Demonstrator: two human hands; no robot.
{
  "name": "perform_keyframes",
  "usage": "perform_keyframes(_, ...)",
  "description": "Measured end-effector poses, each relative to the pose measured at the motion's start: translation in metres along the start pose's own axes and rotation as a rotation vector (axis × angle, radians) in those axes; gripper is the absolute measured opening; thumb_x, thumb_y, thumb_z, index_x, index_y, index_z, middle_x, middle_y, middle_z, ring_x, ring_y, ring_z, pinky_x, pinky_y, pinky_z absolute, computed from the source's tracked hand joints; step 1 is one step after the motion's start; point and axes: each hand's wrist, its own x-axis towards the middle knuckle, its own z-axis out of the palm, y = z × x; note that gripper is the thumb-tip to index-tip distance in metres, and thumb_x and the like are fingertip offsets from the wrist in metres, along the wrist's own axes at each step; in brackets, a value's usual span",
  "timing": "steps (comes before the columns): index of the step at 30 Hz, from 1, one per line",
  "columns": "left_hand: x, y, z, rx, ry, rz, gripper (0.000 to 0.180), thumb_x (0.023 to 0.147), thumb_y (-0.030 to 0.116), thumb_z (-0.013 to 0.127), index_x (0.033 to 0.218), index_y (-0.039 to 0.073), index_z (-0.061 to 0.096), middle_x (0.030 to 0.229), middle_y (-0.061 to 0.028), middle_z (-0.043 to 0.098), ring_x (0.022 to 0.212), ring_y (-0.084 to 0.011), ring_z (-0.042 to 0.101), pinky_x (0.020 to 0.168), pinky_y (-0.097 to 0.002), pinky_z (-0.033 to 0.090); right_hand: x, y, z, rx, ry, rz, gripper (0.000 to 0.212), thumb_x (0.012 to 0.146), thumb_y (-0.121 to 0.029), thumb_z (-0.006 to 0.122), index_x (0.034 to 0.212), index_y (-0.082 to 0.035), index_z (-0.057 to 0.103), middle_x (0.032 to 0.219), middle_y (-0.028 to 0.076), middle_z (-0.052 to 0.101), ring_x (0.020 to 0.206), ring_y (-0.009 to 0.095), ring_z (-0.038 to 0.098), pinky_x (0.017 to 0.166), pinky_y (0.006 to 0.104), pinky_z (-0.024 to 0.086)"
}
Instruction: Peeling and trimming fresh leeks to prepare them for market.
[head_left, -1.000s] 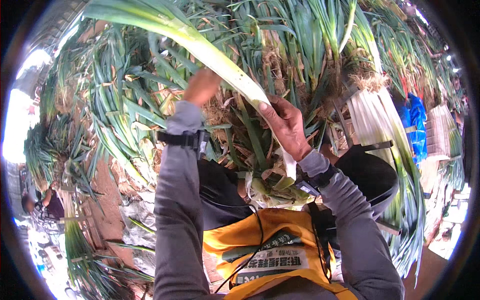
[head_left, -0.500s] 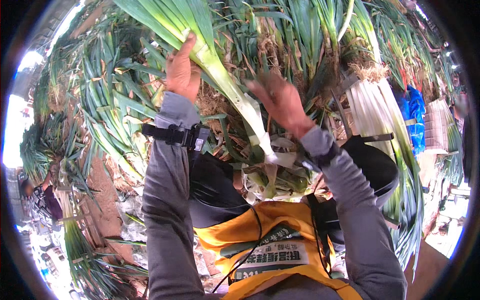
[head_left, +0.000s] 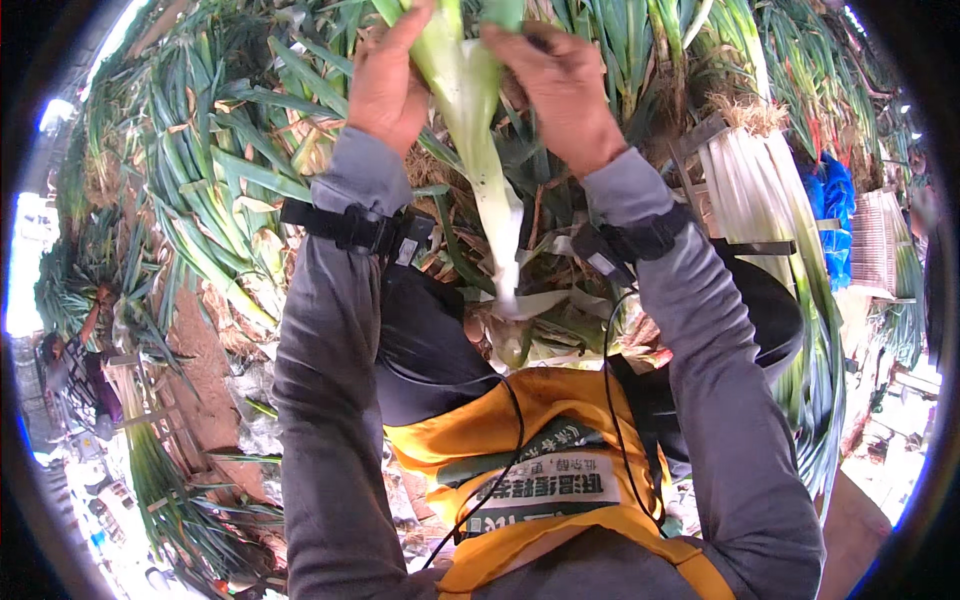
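A leek (head_left: 485, 185) hangs slantwise in front of me, its pale stem pointing down towards my lap and its green leaves running out of view at the top. My left hand (head_left: 392, 90) is closed round it where stem turns to leaf, thumb on top. Opposite, my right hand (head_left: 565, 95) pinches a green outer leaf of the same leek, which stands away from the stem. Below the stem's tip, loose peelings and torn leaves (head_left: 540, 335) lie between my knees.
Heaps of leeks (head_left: 200, 180) spread along the left and far side. At my right, a bundle of trimmed leeks (head_left: 750, 190) rests in a rack, with a blue plastic bag (head_left: 835, 225) beyond. Another bundle (head_left: 150, 460) lies at lower left, near a person (head_left: 80, 385).
My right hand has moved up from beside the stem to the leaves and now pinches one. My left hand has shifted up and slightly right with the leek, which hangs more upright.
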Motion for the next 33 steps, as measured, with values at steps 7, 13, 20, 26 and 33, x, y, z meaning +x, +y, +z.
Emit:
perform_keyframes(7,0.021,0.023,-0.067,0.002,0.049,0.077,0.045,0.094,0.031,0.062,0.123,-0.003,0.053,0.107,-0.0183,0.065,0.099,-0.0272,0.065,0.09,-0.0378,0.055,-0.051,-0.025,-0.052,0.109,-0.05,0.311,0.024,0.093,-0.026,0.067,0.082,-0.005,0.068,0.062,-0.003,0.055,0.047,0.005,0.043,0.042,0.023,0.031)
perform_keyframes(13,0.038,0.034,-0.078,-0.02,0.092,0.185,0.038,0.096,0.026,0.06,0.122,-0.001,0.054,0.105,-0.0154,0.066,0.096,-0.0285,0.065,0.088,-0.0416,0.054,-0.14,0.072,-0.138,-0.597,-0.511,0.596,0.032,0.09,-0.031,0.064,0.097,0.0,0.068,0.071,0.011,0.065,0.058,0.018,0.059,0.053,0.0334,0.045)
perform_keyframes(20,0.048,0.047,-0.113,-0.179,0.252,0.239,0.033,0.096,0.019,0.06,0.119,-0.003,0.052,0.109,-0.0177,0.06,0.1,-0.0344,0.061,0.09,-0.0491,0.055,-0.161,0.071,-0.112,-1.003,-0.375,0.242,0.038,0.093,-0.035,0.06,0.112,-0.002,0.064,0.104,0.02,0.066,0.095,0.036,0.066,0.079,0.0433,0.052)
perform_keyframes(26,0.064,0.028,-0.125,-0.042,0.347,0.18,0.035,0.098,0.023,0.057,0.121,-0.002,0.05,0.109,-0.0168,0.059,0.101,-0.0319,0.06,0.09,-0.0497,0.054,-0.113,0.068,-0.057,-0.791,-0.619,-0.102,0.056,0.095,-0.046,0.056,0.133,-0.006,0.05,0.125,0.016,0.057,0.102,0.033,0.063,0.086,0.0385,0.053)
perform_keyframes(33,0.043,0.046,-0.129,-0.193,0.358,0.177,0.038,0.102,0.029,0.049,0.12,-0.005,0.045,0.111,-0.0221,0.056,0.101,-0.0351,0.059,0.095,-0.0552,0.051,-0.118,0.054,-0.033,-0.283,-0.517,0.058,0.049,0.093,-0.042,0.062,0.119,-0.001,0.058,0.102,0.019,0.065,0.088,0.033,0.066,0.076,0.0401,0.052)
